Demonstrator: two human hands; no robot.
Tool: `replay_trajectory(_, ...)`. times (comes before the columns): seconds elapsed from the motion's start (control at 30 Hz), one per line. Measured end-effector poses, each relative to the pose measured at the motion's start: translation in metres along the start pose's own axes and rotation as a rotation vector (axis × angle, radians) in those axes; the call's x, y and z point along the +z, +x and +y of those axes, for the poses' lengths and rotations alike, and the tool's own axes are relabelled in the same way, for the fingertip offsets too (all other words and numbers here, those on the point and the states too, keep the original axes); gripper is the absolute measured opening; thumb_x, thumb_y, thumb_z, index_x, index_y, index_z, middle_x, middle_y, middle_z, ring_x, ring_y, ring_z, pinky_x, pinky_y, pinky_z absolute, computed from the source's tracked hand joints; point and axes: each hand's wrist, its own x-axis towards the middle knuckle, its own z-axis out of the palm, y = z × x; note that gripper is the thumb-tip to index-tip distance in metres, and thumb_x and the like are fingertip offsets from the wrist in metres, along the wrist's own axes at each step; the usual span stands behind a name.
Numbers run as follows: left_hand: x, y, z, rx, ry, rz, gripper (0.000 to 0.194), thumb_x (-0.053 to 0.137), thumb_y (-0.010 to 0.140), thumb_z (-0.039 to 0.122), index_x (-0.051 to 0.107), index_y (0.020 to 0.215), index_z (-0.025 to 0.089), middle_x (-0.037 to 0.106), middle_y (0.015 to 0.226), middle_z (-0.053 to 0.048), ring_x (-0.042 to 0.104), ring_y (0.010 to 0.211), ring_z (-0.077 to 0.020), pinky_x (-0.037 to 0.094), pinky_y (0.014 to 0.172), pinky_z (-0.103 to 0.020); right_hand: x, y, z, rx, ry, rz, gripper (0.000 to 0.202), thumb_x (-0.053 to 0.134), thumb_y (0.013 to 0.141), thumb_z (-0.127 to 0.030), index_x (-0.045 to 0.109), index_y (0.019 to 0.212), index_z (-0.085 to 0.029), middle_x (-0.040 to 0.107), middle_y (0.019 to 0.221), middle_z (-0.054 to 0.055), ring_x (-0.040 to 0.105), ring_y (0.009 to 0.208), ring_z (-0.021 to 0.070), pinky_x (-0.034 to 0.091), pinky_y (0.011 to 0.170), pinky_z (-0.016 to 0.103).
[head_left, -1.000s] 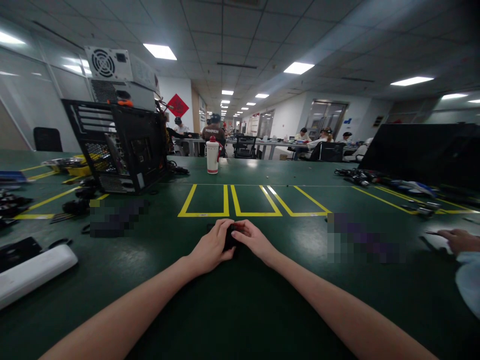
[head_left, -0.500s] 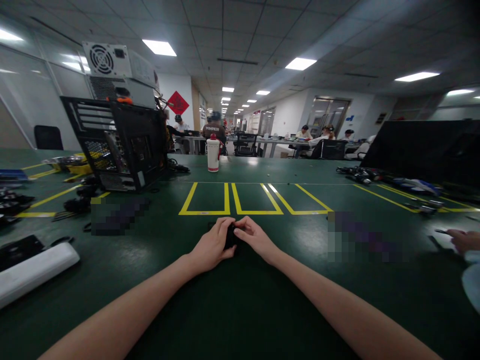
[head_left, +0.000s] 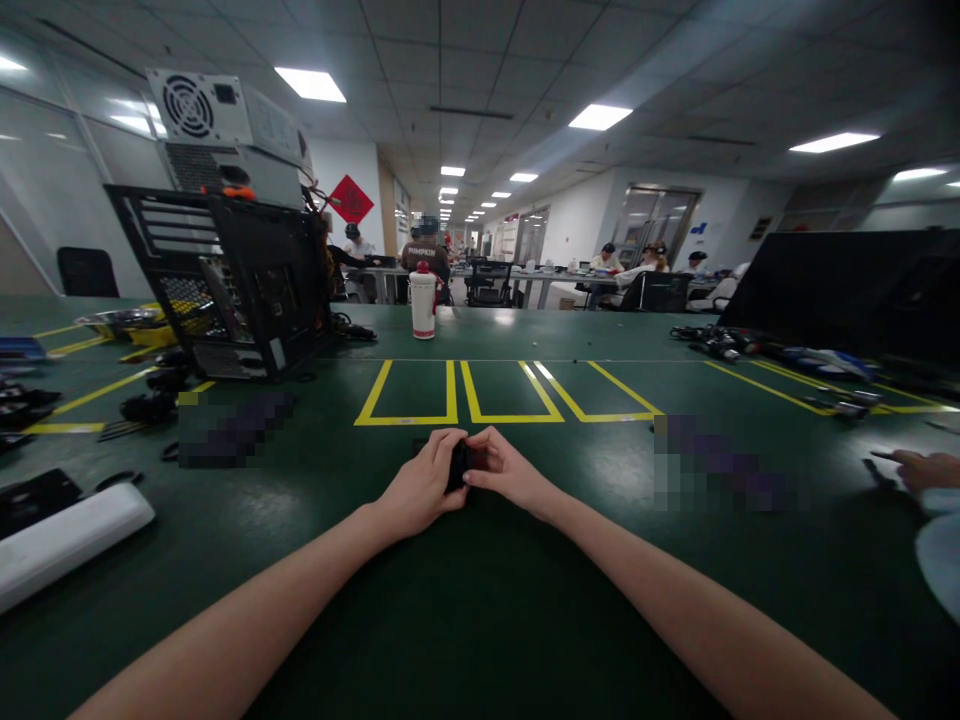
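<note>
Near the middle of the head view, a small black object (head_left: 458,467) is at the green tabletop, mostly covered by fingers, so its kind is unclear. My left hand (head_left: 421,484) is closed around its left side, fingers over the top and thumb along the near side. From the right, my right hand (head_left: 511,472) touches the object's edge with thumb and fingertips in a loose pinch. Whether anything small sits between those right fingertips cannot be made out.
Yellow tape outlines (head_left: 516,420) lie just beyond my hands. An open black computer case (head_left: 247,285) stands left, a white bottle (head_left: 424,305) further back. At the right are a dark monitor (head_left: 847,300) and a co-worker's hand (head_left: 919,470). A white bar (head_left: 75,545) lies front left.
My right thumb and fingers have shifted slightly, showing more of the black object's right side. My left hand keeps its hold. The co-worker's hand has moved a little. The view has tilted slightly.
</note>
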Motion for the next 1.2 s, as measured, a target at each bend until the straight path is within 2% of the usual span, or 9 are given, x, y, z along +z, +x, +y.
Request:
replay_trajectory(0.17, -0.001, -0.0004, 0.0013, 0.016, -0.007, 0.009, 0.058, 0.055, 0.075, 0.027, 0.022, 0.123, 0.022, 0.034, 0.121, -0.008, 0.051, 0.098, -0.0218, 0.048, 0.079, -0.039, 0.0031, 0.001, 0.0005, -0.005, -0.058, 0.111, 0.02, 0.057, 0.074, -0.031, 0.049, 0.089, -0.021, 0.053, 0.093, 0.0, 0.052, 0.092, 0.0152, 0.042, 0.085, 0.035)
replay_trajectory(0.33, 0.0002, -0.0002, 0.0002, 0.03, -0.012, 0.024, 0.059, 0.055, 0.074, 0.026, 0.022, 0.123, 0.022, 0.034, 0.121, -0.008, 0.049, 0.101, -0.0222, 0.047, 0.081, -0.04, 0.003, 0.0051, 0.0055, -0.002, -0.093, 0.137, 0.026, 0.058, 0.073, -0.031, 0.049, 0.095, -0.02, 0.052, 0.096, 0.002, 0.051, 0.094, 0.0159, 0.041, 0.087, 0.036)
replay_trajectory(0.4, 0.0015, 0.0001, -0.0008, 0.039, -0.01, 0.036, 0.059, 0.055, 0.074, 0.025, 0.022, 0.123, 0.021, 0.034, 0.121, -0.009, 0.048, 0.102, -0.0227, 0.047, 0.082, -0.04, 0.0012, 0.0059, 0.0067, 0.016, -0.081, 0.124, 0.028, 0.059, 0.072, -0.03, 0.049, 0.095, -0.019, 0.052, 0.097, 0.003, 0.051, 0.095, 0.0162, 0.04, 0.088, 0.037)
replay_trajectory(0.6, 0.0018, -0.0001, -0.0011, 0.025, -0.002, 0.023, 0.059, 0.054, 0.073, 0.024, 0.022, 0.122, 0.022, 0.033, 0.12, -0.009, 0.05, 0.098, -0.0235, 0.048, 0.078, -0.041, -0.0027, 0.0014, 0.0026, -0.017, -0.016, -0.026, 0.036, 0.067, 0.065, -0.023, 0.046, 0.095, -0.021, 0.049, 0.101, 0.001, 0.051, 0.098, 0.0154, 0.039, 0.091, 0.036)
replay_trajectory(0.77, -0.0001, -0.0007, 0.0003, 0.024, -0.02, 0.013, 0.059, 0.054, 0.074, 0.027, 0.02, 0.122, 0.024, 0.033, 0.122, -0.008, 0.049, 0.1, -0.0232, 0.047, 0.08, -0.042, 0.0005, 0.0023, 0.0043, -0.019, -0.047, 0.086, 0.022, 0.06, 0.072, -0.03, 0.048, 0.088, -0.021, 0.051, 0.093, 0.0, 0.053, 0.092, 0.0151, 0.041, 0.087, 0.035)
replay_trajectory(0.9, 0.0001, -0.0007, 0.0001, 0.009, -0.024, 0.004, 0.059, 0.054, 0.074, 0.027, 0.02, 0.123, 0.024, 0.033, 0.122, -0.008, 0.049, 0.101, -0.0233, 0.047, 0.08, -0.041, 0.0028, 0.0043, 0.0062, -0.013, -0.077, 0.123, 0.024, 0.059, 0.072, -0.03, 0.048, 0.091, -0.021, 0.052, 0.094, 0.001, 0.052, 0.092, 0.0153, 0.042, 0.085, 0.035)
replay_trajectory(1.0, -0.0003, -0.0008, 0.0004, 0.008, -0.027, 0.002, 0.059, 0.053, 0.075, 0.027, 0.019, 0.123, 0.025, 0.033, 0.122, -0.008, 0.048, 0.103, -0.0245, 0.048, 0.079, -0.043, 0.001, 0.0054, 0.0067, 0.026, -0.077, 0.117, 0.029, 0.06, 0.072, -0.029, 0.048, 0.097, -0.02, 0.052, 0.099, 0.002, 0.051, 0.096, 0.0162, 0.041, 0.087, 0.036)
replay_trajectory(1.2, -0.0015, -0.0008, 0.0015, 0.003, -0.005, -0.006, 0.057, 0.053, 0.074, 0.027, 0.02, 0.121, 0.024, 0.033, 0.121, -0.008, 0.048, 0.104, -0.0256, 0.049, 0.077, -0.042, -0.0042, 0.0049, 0.0079, 0.012, 0.0, 0.006, 0.035, 0.067, 0.065, -0.021, 0.045, 0.092, -0.021, 0.051, 0.1, 0.0, 0.052, 0.098, 0.0159, 0.042, 0.088, 0.036)
